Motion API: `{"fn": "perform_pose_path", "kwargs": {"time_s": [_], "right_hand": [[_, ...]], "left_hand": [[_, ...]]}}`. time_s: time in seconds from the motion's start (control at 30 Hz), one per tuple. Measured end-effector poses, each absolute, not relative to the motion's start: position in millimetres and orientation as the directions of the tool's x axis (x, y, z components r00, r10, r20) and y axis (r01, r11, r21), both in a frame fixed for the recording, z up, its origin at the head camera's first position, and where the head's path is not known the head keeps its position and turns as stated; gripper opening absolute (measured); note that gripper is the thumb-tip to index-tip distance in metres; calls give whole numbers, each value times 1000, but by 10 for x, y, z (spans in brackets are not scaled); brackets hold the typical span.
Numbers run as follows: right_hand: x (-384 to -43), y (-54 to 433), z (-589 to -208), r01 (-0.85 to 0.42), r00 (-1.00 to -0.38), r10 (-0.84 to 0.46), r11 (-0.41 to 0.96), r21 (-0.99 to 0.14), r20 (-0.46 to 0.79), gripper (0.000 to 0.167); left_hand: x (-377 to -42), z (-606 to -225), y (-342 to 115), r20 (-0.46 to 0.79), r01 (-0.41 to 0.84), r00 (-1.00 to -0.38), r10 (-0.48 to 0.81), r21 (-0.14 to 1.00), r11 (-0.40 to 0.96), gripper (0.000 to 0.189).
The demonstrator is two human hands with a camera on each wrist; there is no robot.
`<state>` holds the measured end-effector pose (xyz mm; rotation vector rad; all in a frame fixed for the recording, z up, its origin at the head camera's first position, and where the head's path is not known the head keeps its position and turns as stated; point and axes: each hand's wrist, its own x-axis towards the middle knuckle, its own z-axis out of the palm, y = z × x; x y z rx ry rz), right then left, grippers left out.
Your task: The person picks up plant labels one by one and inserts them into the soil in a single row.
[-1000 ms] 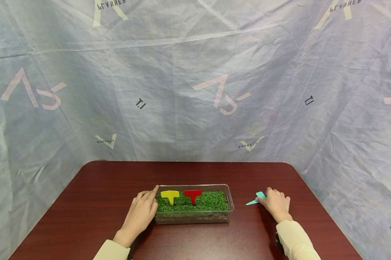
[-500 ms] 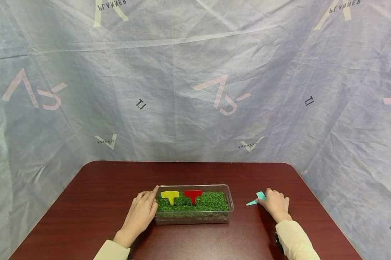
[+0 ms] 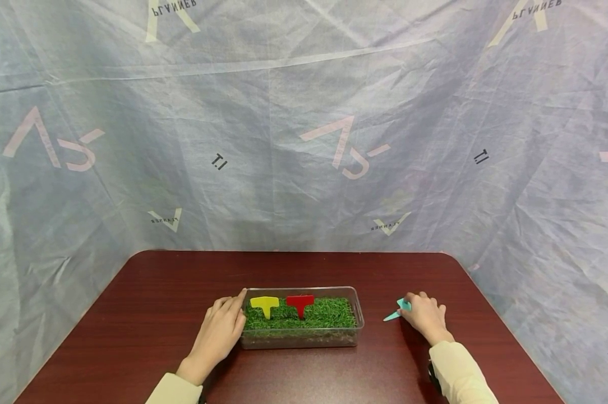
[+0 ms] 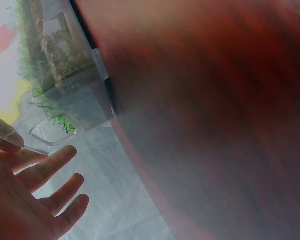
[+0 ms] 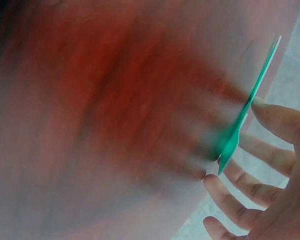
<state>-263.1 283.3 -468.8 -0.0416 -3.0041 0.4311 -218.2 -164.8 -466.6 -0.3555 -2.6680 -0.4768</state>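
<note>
In the head view, a clear plastic box (image 3: pixel 300 340) full of green grass (image 3: pixel 329 314) sits mid-table. A yellow T-shaped plant label (image 3: pixel 265 303) and a red one (image 3: pixel 300 302) stand upright in the grass. My left hand (image 3: pixel 217 331) rests against the box's left end, fingers mostly straight; the left wrist view shows its fingertips by the clear rim (image 4: pixel 37 148). To the right of the box, my right hand (image 3: pixel 426 318) pinches a teal plant label (image 3: pixel 392 316) low over the table. Its stem points left, and the fingers partly cover its head.
The dark red-brown table (image 3: pixel 304 376) has rounded far corners. A grey printed cloth (image 3: pixel 268 168) hangs behind the table and along both sides.
My right hand has shifted slightly left, and its fingers now cover more of the teal label's head. The label's stem has turned a little. The left hand and box are unchanged.
</note>
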Motion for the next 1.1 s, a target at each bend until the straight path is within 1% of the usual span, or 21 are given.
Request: {"fn": "perform_pose_path", "kwargs": {"time_s": [0.2, 0.33, 0.53, 0.63, 0.77, 1.1], "right_hand": [[-2614, 2806, -4668, -24, -992, 10, 960, -278, 123, 33], [-2606, 2814, -4652, -37, -994, -7, 961, -273, 110, 34], [-2597, 2827, -4639, 15, -997, 36, 961, -277, 72, 41], [-2604, 2828, -4634, 45, -997, 62, 959, -279, 51, 42], [-2608, 2821, -4634, 65, -997, 76, 959, -275, 30, 41], [-2617, 2819, -4632, 88, -995, 100, 954, -287, 27, 35]], "left_hand": [[-2184, -4668, -1649, 430, 313, -886, 176, 272, 910, 47], [-2185, -4669, -1650, 430, 313, -886, 176, 273, 910, 47], [-2186, -4670, -1649, 425, 308, -888, 173, 274, 911, 47], [-2187, -4671, -1648, 425, 308, -888, 173, 274, 911, 47], [-2188, -4675, -1648, 427, 311, -887, 173, 277, 909, 48], [-2190, -4682, -1649, 432, 312, -885, 174, 274, 909, 48]]}}
